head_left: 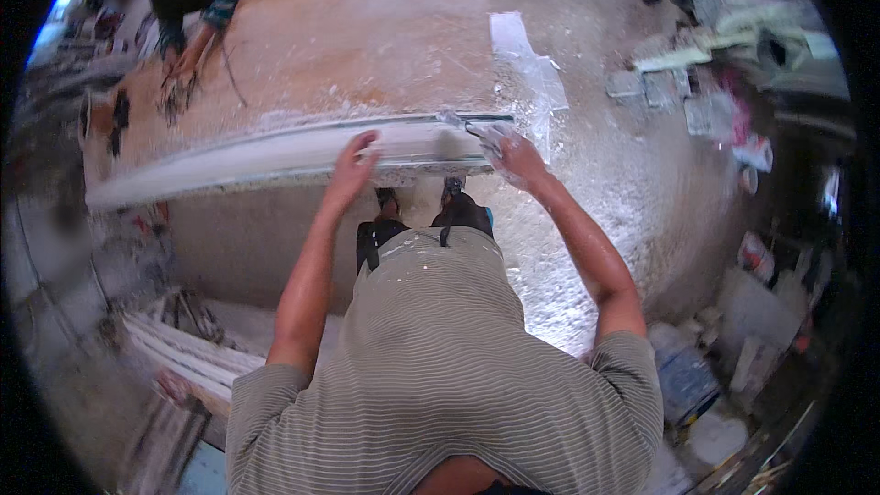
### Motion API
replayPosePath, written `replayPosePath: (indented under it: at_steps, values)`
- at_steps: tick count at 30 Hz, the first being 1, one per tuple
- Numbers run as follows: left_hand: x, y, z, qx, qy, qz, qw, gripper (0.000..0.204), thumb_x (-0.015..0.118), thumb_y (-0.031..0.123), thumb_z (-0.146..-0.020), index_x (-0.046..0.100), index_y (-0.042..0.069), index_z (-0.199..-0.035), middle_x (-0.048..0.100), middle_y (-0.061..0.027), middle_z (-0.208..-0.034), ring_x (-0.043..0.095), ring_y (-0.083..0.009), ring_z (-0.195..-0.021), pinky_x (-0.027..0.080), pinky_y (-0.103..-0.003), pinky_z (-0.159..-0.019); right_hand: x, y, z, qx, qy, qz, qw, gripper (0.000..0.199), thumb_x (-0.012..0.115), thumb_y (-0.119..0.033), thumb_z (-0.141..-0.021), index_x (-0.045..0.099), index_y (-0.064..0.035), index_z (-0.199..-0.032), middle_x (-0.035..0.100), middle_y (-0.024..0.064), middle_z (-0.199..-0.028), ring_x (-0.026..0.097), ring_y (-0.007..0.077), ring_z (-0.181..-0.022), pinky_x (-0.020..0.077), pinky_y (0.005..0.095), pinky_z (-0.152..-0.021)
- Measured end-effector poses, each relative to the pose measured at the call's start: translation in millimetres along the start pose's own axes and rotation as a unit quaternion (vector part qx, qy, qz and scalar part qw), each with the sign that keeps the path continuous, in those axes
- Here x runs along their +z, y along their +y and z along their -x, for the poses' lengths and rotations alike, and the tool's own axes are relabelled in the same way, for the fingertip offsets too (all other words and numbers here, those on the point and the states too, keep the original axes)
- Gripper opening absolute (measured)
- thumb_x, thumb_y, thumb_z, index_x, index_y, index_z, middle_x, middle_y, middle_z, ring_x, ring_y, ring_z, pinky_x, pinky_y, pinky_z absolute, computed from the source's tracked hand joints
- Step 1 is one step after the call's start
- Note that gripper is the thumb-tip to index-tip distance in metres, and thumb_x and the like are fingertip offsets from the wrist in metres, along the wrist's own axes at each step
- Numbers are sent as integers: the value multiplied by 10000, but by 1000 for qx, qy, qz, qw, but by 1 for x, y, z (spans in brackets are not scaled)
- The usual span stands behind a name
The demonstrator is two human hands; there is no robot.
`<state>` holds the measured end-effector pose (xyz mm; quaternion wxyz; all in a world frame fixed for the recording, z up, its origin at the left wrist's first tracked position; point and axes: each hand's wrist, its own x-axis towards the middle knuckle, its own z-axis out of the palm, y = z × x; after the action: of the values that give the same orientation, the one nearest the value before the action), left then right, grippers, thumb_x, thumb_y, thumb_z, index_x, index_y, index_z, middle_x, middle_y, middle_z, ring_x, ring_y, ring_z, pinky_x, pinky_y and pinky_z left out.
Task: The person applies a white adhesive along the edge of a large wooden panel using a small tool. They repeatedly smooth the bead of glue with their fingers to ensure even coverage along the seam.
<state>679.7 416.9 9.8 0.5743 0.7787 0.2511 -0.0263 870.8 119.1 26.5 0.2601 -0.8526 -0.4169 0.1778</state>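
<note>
A long white plaster-like strip (275,154), with thin dark-green lines along its edges, lies along the near edge of the brown work table (367,37). My left hand (356,165) hovers at or just over the strip's middle, thumb and fingers apart, holding nothing. Near the strip's right end, my right hand (513,156) is closed around a small hand tool (458,123) with a whitish head pointing left over the strip. White residue coats its fingers. Whether the tool is a brush or a scraper cannot be made out.
Across the table at the far left, a person's hands (188,64) work near a thin cord. White sheet pieces (527,50) lie beyond my right hand. White powder (587,266) covers the floor at right. A bucket (686,385) and clutter stand lower right; pale lengths (188,353) lie lower left.
</note>
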Motion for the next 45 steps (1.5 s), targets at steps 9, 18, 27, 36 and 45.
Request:
replayPosePath:
  at_steps: [9, 18, 27, 36, 45]
  values:
    - [-91, -123, 192, -259, 400, 206, 855, 324, 595, 222, -956, 581, 75, -1244, 631, -45, -1193, 584, -148, -1068, 454, -316, -906, -1, 53, -75, -141, -217, 156, 953, 338, 611, -308, -900, 627, -203, -1221, 632, 101, -1164, 634, 325, -987, 540, 426, -803]
    - [-33, -226, 295, -290, 392, 326, 810, 284, 618, 232, -929, 610, 111, -1186, 638, 16, -1002, 590, -102, -878, 458, -273, -744, 128, -149, -207, -202, -242, 102, 944, 436, 689, -225, -773, 654, -192, -1207, 640, 148, -1065, 619, 352, -965, 496, 436, -848]
    - [58, -392, 404, -398, 444, 480, 644, 159, 629, 239, -858, 648, 120, -962, 618, 11, -803, 571, -160, -662, 451, -317, -595, 280, -357, -310, -220, -211, 127, 944, 366, 684, -153, -746, 691, -139, -1112, 671, 182, -966, 641, 366, -919, 506, 447, -814]
    - [-24, -446, 439, -240, 577, 442, 643, 169, 637, 222, -868, 656, 99, -983, 622, -7, -842, 566, -102, -740, 454, -248, -646, 319, -413, -354, -272, -169, 100, 942, 349, 679, -152, -740, 687, -114, -1087, 671, 192, -1001, 636, 384, -931, 508, 457, -811]
    - [-104, -443, 423, -335, 448, 507, 656, 252, 600, 273, -919, 641, 99, -1097, 642, -9, -907, 598, -150, -780, 490, -303, -668, 383, -507, -395, -247, -169, 205, 932, 384, 651, -244, -828, 609, -102, -1183, 623, 220, -1146, 622, 389, -1004, 506, 486, -847]
